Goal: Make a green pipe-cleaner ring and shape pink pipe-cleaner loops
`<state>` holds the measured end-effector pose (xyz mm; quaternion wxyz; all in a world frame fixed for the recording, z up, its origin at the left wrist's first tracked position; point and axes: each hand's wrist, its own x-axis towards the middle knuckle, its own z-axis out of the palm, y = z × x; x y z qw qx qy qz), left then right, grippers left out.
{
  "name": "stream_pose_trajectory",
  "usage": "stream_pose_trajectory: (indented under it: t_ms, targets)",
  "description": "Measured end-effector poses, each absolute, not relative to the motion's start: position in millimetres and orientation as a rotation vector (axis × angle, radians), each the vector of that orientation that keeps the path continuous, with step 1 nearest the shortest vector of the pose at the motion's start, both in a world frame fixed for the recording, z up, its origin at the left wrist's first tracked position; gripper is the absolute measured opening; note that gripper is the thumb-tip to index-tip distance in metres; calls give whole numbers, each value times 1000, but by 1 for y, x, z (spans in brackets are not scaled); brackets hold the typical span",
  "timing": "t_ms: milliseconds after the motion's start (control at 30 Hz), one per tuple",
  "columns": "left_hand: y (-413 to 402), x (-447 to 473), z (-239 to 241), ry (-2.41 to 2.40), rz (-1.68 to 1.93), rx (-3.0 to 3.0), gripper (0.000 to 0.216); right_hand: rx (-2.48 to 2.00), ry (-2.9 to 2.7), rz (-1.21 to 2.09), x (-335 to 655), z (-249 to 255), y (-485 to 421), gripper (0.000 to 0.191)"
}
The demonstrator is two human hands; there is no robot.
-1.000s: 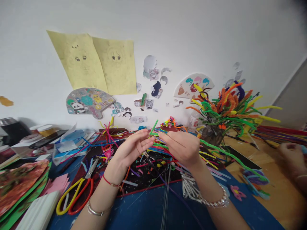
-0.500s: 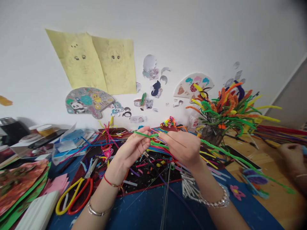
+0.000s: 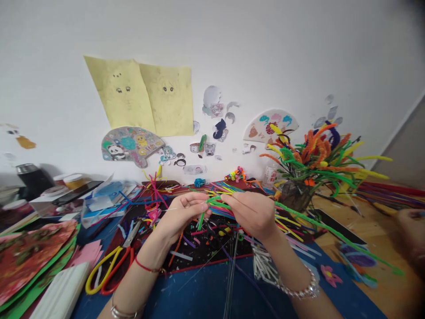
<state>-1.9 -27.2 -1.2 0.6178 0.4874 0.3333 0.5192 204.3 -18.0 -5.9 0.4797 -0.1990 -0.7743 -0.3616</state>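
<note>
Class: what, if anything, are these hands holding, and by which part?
A green pipe cleaner: the left hand pinches it near its bent short end, the right hand farther along, with a long tail beyond.

Over the left hand (image 3: 190,212) and right hand (image 3: 254,213) the air lies open as far as the wall (image 3: 232,44). Between the left forearm (image 3: 146,259) and right forearm (image 3: 288,258) there is room above the blue tabletop (image 3: 195,294), crossed by thin pale strands (image 3: 231,274). Beyond, loose coloured pipe cleaners (image 3: 221,207) clutter any low path. Scissors (image 3: 131,238) crowd the left forearm; white sticks (image 3: 264,268) lie just beside the right one. Rightward, a trailing green pipe cleaner (image 3: 318,225), the vase (image 3: 297,195) and another person's hand (image 3: 407,221) obstruct.
</note>
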Motion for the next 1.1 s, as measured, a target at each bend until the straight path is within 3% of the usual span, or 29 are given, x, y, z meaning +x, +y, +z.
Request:
stream_pose_trajectory:
  t_ms: [467,933,1100]
  targets:
    - [-107,-13,-80,1261,1209,1164,23,-355,-2236,-704,193,-98,-31,17]
    - [-129,6,-111,1340,1271,1014,21,-410,-2331,-436,190,-107,-57,19]
    - [-129,9,-117,1289,1295,933,20,-400,-2337,-483,183,-115,-64,15]
